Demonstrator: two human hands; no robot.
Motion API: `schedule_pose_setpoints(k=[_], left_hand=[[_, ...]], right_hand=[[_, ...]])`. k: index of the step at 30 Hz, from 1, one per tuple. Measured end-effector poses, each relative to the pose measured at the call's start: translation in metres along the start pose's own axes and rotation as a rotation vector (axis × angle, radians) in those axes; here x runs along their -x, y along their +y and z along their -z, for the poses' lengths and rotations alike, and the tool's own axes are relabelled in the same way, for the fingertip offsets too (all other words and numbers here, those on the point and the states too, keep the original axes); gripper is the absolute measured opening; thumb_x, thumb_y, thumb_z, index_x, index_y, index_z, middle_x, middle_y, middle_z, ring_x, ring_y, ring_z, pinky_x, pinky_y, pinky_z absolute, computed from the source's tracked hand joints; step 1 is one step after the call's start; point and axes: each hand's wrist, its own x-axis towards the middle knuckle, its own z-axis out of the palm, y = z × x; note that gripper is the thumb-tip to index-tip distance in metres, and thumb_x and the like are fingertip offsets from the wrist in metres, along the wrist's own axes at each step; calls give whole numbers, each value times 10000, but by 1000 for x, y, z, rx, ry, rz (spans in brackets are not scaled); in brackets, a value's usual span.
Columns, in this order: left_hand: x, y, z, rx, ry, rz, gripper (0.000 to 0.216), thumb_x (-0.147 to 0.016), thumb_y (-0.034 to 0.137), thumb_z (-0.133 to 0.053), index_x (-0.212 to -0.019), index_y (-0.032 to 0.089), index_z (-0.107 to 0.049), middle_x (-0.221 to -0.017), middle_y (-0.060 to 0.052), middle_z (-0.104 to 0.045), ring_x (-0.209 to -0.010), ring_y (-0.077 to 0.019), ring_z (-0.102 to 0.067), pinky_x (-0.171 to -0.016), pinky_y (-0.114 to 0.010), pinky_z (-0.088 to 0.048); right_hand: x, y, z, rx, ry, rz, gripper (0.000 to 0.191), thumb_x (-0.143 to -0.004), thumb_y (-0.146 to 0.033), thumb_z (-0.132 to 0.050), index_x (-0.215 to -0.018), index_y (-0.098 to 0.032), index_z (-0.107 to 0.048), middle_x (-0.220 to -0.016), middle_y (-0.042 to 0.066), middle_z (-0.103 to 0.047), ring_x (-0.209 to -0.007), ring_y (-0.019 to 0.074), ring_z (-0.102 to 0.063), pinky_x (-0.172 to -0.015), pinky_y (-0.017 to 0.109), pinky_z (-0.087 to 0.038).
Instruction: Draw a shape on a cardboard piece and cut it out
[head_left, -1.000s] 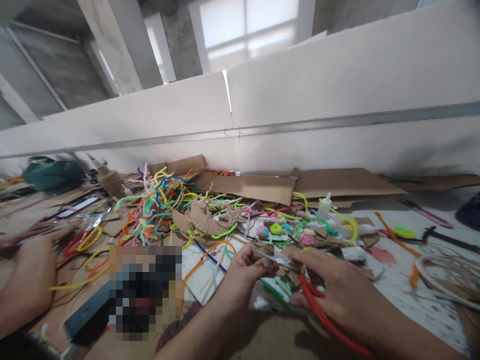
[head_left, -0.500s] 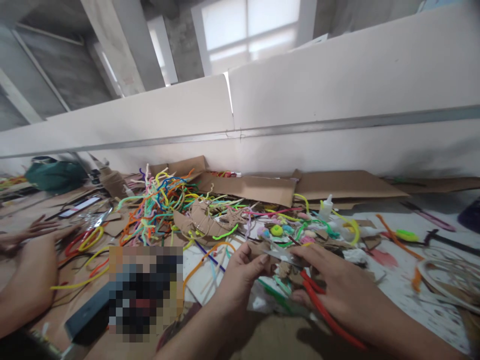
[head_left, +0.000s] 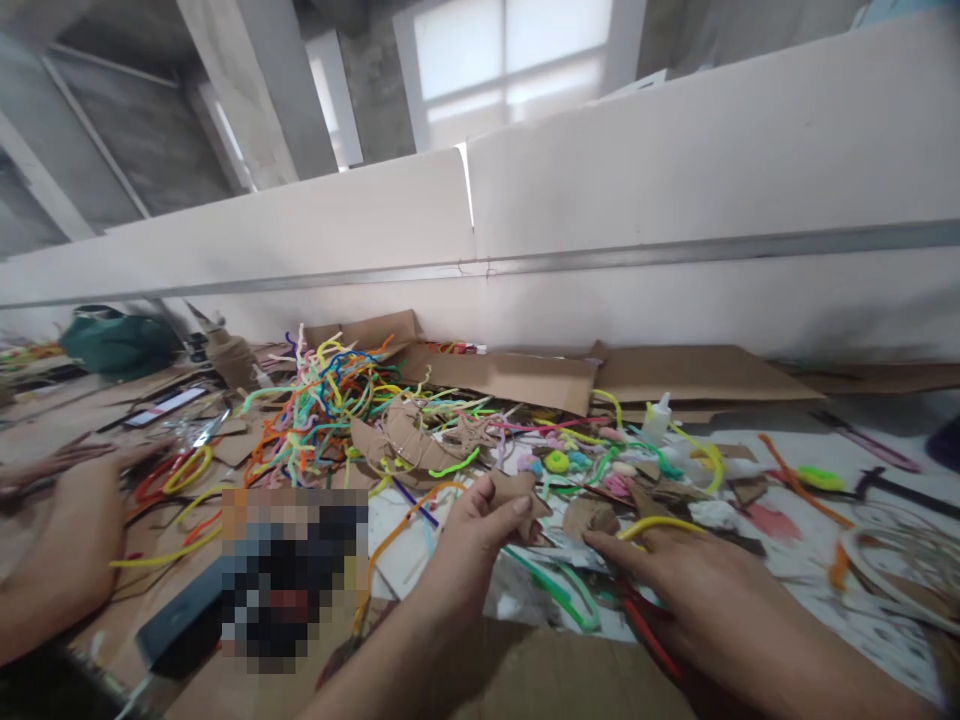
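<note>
My left hand point(head_left: 480, 525) is closed, with a small cut piece of brown cardboard point(head_left: 517, 497) pinched between thumb and fingers. Low over the tabletop to its right is my right hand point(head_left: 667, 565). Its index finger is stretched out toward a rounded brown cardboard piece point(head_left: 589, 520); the thumb side is hidden. Red-handled scissors point(head_left: 651, 635) lie beneath this hand, in shadow, partly covered by it. A yellow pipe cleaner point(head_left: 660, 522) curves over by the right knuckles. Between the hands and the front cardboard lies a green pipe cleaner loop point(head_left: 577, 600).
Behind my hands sit a tangled heap of pipe cleaners point(head_left: 322, 400), a cardboard crescent point(head_left: 397, 440) and a white glue bottle point(head_left: 658, 415). At left, another person's arm point(head_left: 67, 540) rests near scissors with red and yellow handles point(head_left: 176, 475). A low white partition point(head_left: 675, 170) runs behind.
The scissors have come away from the cardboard in my left hand and are now lower, under my right hand. The right hand has shifted slightly right and its index finger has straightened.
</note>
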Motion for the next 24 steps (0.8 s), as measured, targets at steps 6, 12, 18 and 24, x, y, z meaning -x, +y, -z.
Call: schedule_pose_setpoints(k=[6, 12, 18, 24], left_hand=[[5, -14, -5, -29, -43, 95, 379, -675, 401, -968, -882, 184, -736, -806, -27, -700, -715, -148, -593, -719, -266, -458], [9, -15, -11, -52, -95, 136, 401, -631, 392, -1002, -838, 178, -734, -794, -32, -696, -738, -158, -606, -748, -286, -472], [16, -22, -15, -28, -90, 206, 417, -648, 330, -986, -942, 186, -727, -911, -57, -738, -817, -188, -649, -777, -312, -483], [15, -26, -17, -74, -93, 166, 418, -636, 376, -992, -890, 174, -728, -858, -49, -714, -773, -168, -623, -746, -294, -465]], right_hand=[[-2, 3, 32, -121, -1, -169, 473, -862, -176, -693, -1276, -384, -784, -965, 81, -887, -764, 361, -832, -614, 384, -574], [-15, -12, 54, -893, 120, -168, 239, -984, -385, -597, -981, -299, -820, -1022, 17, -849, -970, 257, -767, -854, 346, -551], [-17, -19, 39, -1065, 80, -261, 208, -895, -388, -640, -882, -257, -801, -870, 13, -813, -842, 251, -721, -765, 340, -512], [-15, -21, 34, -1012, 140, -299, 171, -849, -370, -654, -802, -238, -752, -745, 5, -740, -726, 228, -657, -692, 330, -463]])
